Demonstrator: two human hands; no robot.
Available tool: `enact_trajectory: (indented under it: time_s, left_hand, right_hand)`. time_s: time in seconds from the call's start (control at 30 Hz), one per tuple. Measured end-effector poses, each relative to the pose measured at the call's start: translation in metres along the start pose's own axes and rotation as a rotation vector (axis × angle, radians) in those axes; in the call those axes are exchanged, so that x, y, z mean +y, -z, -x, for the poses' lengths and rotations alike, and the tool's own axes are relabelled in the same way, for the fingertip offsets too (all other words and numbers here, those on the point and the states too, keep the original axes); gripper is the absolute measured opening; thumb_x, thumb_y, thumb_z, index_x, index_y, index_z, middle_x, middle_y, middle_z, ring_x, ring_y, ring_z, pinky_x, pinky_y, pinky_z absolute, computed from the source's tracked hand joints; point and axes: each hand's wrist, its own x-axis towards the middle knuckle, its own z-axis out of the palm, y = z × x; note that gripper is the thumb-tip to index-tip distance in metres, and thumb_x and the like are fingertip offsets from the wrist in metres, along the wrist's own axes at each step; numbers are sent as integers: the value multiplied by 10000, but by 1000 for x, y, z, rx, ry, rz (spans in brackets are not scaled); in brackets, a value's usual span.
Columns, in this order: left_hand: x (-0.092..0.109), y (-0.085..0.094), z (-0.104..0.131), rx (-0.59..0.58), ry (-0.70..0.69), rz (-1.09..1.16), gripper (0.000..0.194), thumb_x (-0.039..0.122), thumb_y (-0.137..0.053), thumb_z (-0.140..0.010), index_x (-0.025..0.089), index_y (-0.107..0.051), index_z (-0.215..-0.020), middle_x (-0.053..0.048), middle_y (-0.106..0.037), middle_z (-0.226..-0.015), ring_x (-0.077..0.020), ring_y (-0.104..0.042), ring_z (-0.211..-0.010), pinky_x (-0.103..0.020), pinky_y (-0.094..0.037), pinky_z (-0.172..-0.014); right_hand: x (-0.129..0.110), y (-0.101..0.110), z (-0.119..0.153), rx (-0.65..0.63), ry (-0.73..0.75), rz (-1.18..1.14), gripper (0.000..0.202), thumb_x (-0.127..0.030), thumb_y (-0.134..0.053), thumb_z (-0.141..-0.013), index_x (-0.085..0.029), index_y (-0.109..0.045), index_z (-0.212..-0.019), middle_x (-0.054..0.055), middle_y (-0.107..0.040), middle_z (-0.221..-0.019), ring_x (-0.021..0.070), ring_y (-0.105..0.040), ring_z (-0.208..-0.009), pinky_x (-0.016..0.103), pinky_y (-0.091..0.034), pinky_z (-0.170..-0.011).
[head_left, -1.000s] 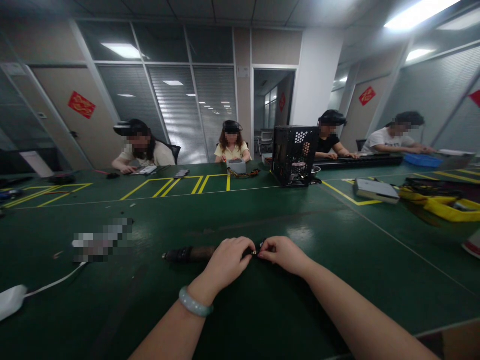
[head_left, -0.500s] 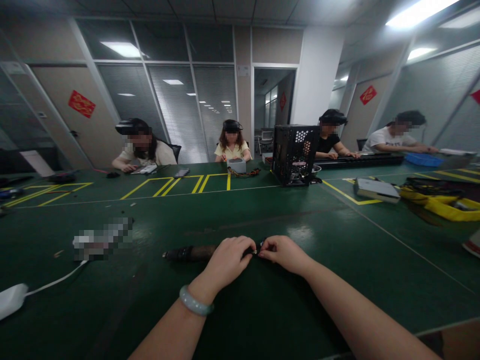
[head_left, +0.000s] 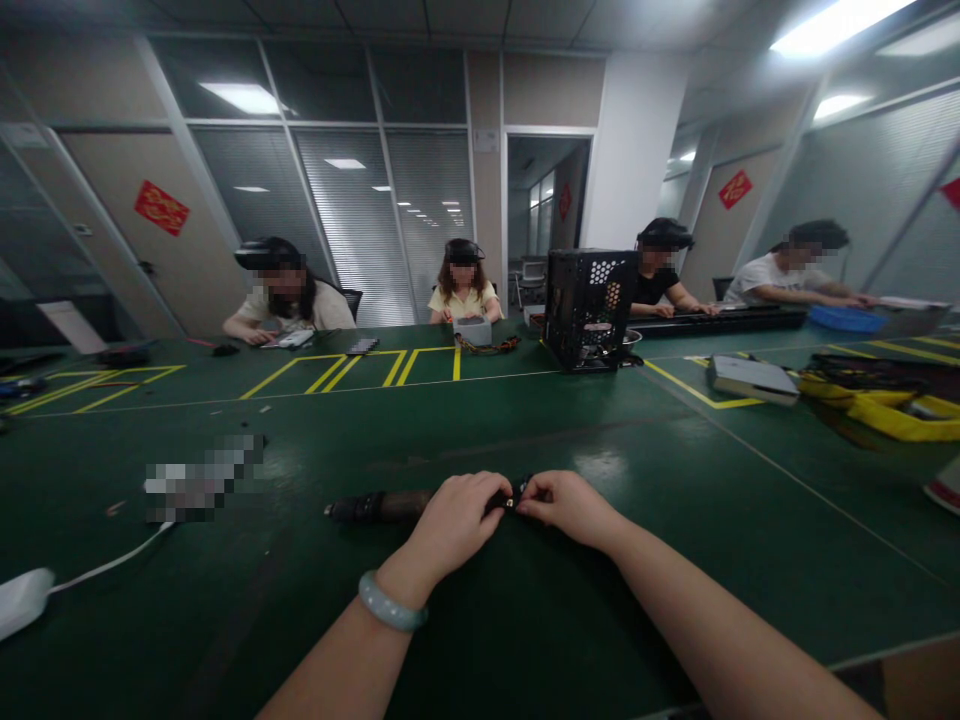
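Observation:
A dark, long, round-bodied electric screwdriver (head_left: 386, 506) lies on the green table, its narrow tip pointing left. My left hand (head_left: 466, 515) is closed over its right-hand end, hiding that part. Close beside it, my right hand (head_left: 559, 510) pinches thumb and fingers together at the tool's rear end. A tiny shiny piece (head_left: 510, 503) shows in the small gap between both hands' fingertips. Dark material is partly visible behind the right fingertips, but what that hand grips is too small and covered to make out.
A white cable (head_left: 112, 555) runs to a white adapter (head_left: 24, 600) at left. Across the green table (head_left: 360, 620) stand a black computer case (head_left: 589, 310), a grey box (head_left: 754, 380) and a yellow tray (head_left: 911, 415). Several people sit along the far side.
Both hands stay almost in place at the tool's end. The small shiny piece between the fingertips shows slightly differently.

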Motion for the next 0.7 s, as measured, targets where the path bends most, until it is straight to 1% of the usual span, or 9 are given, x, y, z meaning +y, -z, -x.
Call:
enact_trajectory:
  time_s: [0.13,0.3,0.4,0.6,0.7]
  left_hand:
    - [0,1,1,-26,4,-27,230,272,-493,-914,279,-580,-1127,-1,-604,-1183,-204,-560,-1076,-379,-415,-955]
    - [-3,0,2,6,-15,9,198,283,-524,-906,297,-588,-1093,27,-619,-1123,-189,-576,-1029,-366,-429,-917]
    - [-3,-1,1,19,-22,8,193,272,-535,-899,290,-590,-1084,19,-623,-1112,-193,-582,-1014,-368,-429,-908]
    - [0,-1,0,19,-36,-16,199,221,-539,-882,258,-596,-1068,-12,-630,-1120,-208,-584,-1015,-370,-424,-907]
    - [1,0,0,15,-38,-7,215,209,-531,-884,267,-594,-1082,-7,-628,-1131,-202,-581,-1022,-366,-424,-912]
  right_hand:
    - [-2,1,0,-6,-9,5,208,-392,-644,-840,-194,-705,-855,-1,-679,-796,126,-581,-673,221,-395,-609]
    - [-3,3,1,1,-11,30,203,-387,-642,-840,-197,-710,-857,7,-686,-833,137,-592,-709,228,-401,-622]
    - [-4,4,1,3,-6,39,193,-382,-644,-840,-201,-711,-856,4,-685,-841,136,-593,-717,228,-399,-625]
    - [-3,2,1,7,-4,37,205,-389,-643,-840,-193,-704,-848,-4,-672,-778,124,-576,-666,228,-384,-615]
    - [-3,2,1,5,0,43,205,-388,-639,-844,-193,-704,-846,-8,-668,-765,122,-572,-664,228,-384,-628]
